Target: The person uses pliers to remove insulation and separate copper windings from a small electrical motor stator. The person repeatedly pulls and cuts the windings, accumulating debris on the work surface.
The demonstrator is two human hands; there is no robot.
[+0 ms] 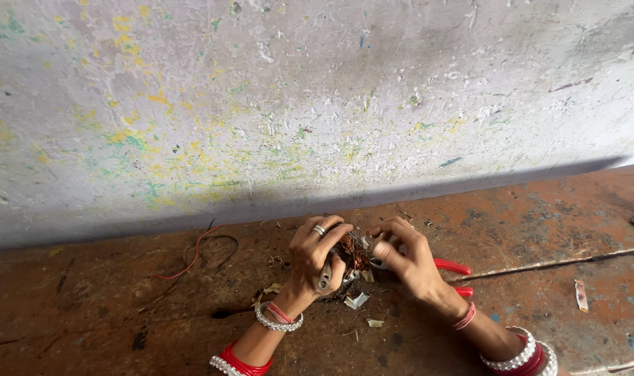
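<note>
The left hand (315,259) and right hand (405,256) are closed together around a small metal part wound with copper wire (354,253), held just above the rusty bench (526,223); the fingers hide most of it, so its long axis cannot be told. Red-handled pliers (452,267) lie behind the right hand, handles pointing right, their head hidden.

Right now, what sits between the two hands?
Head view: a bundle of copper wire on a small metal part, gripped between the left hand and right hand. Red-handled pliers lie beside the right hand.
</note>
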